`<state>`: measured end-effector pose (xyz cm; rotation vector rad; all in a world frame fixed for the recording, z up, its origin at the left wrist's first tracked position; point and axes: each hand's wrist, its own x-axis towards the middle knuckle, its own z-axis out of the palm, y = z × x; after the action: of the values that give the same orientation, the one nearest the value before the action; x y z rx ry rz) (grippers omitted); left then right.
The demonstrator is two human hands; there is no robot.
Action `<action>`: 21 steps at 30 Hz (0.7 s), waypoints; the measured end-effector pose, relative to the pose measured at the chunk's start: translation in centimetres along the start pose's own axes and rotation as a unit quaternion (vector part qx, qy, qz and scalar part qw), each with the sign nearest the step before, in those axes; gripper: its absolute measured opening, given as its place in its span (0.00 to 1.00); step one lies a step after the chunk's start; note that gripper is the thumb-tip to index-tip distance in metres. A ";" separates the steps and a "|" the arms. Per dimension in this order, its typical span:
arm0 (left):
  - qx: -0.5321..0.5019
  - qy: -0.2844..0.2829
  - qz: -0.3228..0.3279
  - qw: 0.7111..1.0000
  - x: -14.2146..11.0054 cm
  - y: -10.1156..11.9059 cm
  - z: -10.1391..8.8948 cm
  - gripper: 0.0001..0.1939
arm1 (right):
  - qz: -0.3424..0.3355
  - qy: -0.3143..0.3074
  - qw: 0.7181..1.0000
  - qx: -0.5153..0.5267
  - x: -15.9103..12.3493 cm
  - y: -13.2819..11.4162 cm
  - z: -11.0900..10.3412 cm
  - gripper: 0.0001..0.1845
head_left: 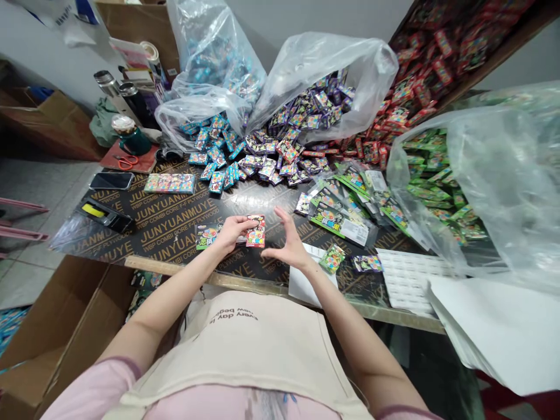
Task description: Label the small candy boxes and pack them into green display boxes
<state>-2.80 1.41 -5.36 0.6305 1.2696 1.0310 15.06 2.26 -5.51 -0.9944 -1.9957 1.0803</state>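
Currently, the left hand (233, 234) grips a red packet (256, 235) over the surface (168, 228) near its front edge, while the right hand (294, 244) stands beside it, fingers (285, 219) spread and released.

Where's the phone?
In the head view, the phone lies at the left of the dark table, just left of the row of colourful packets and beyond the black tape dispenser.
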 end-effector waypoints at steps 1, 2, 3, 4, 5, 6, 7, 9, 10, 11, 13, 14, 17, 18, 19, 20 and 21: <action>0.009 -0.003 0.000 1.000 0.0 0.0 0.0 0.19 | -0.048 -0.013 0.996 -0.068 0.0 -0.1 -0.3 0.51; 0.025 -0.010 0.005 1.000 0.0 -0.1 -0.1 0.19 | -0.083 -0.030 0.989 -0.116 0.0 0.0 -0.6 0.50; 0.051 -0.015 0.019 0.998 0.0 -0.2 -0.4 0.20 | -0.103 -0.038 0.983 -0.144 0.1 0.1 -0.7 0.48; 0.095 -0.013 0.047 0.994 0.0 -0.3 -0.8 0.21 | -0.110 -0.031 0.981 -0.159 0.2 0.4 -0.8 0.45; 0.157 -0.003 0.087 0.984 0.0 -0.3 -1.3 0.23 | -0.108 -0.014 0.980 -0.167 0.3 0.8 -0.9 0.42; 0.236 0.011 0.136 0.962 0.0 -0.4 -2.0 0.27 | -0.098 0.008 0.980 -0.174 0.4 1.3 -0.9 0.41; 0.327 0.023 0.184 0.927 -0.1 -0.5 -2.8 0.34 | -0.085 0.023 0.979 -0.184 0.5 1.9 -0.8 0.39; 0.503 0.018 0.249 0.828 -0.2 -0.8 -4.5 0.50 | -0.060 0.026 0.976 -0.207 0.6 3.2 -0.7 0.39; 0.568 0.000 0.259 0.781 -0.2 -0.9 -5.2 0.56 | -0.049 0.017 0.974 -0.220 0.6 3.8 -0.6 0.39; 0.612 -0.018 0.258 0.747 -0.3 -1.1 -5.8 0.59 | -0.040 0.005 0.972 -0.232 0.6 4.3 -0.5 0.40; 0.644 -0.038 0.256 0.720 -0.3 -1.5 -6.7 0.59 | -0.036 -0.017 0.969 -0.245 0.5 5.0 -0.1 0.41; 0.638 -0.038 0.260 0.723 -0.3 -1.6 -7.0 0.59 | -0.040 -0.025 0.970 -0.239 0.5 5.1 0.1 0.42; 0.588 -0.047 0.281 0.757 -0.4 -1.7 -7.4 0.61 | -0.065 -0.050 0.985 -0.154 0.6 5.1 0.4 0.44; 0.573 -0.061 0.285 0.766 -0.5 -1.6 -7.4 0.61 | -0.072 -0.060 0.989 -0.113 0.7 5.0 0.4 0.44; 0.562 -0.076 0.288 0.772 -0.5 -1.5 -7.4 0.61 | -0.076 -0.073 0.991 -0.078 0.8 4.8 0.3 0.45; 0.553 -0.087 0.291 0.776 -0.6 -1.5 -7.4 0.60 | -0.077 -0.085 0.992 -0.056 0.8 4.6 0.2 0.47; 0.546 -0.089 0.292 0.780 -0.7 -1.4 -7.4 0.59 | -0.073 -0.089 0.992 -0.049 0.8 4.3 0.1 0.50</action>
<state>-9.53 -0.93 -7.92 2.0736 1.4667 0.5696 15.93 4.56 -9.18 -0.8103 -2.2467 1.0282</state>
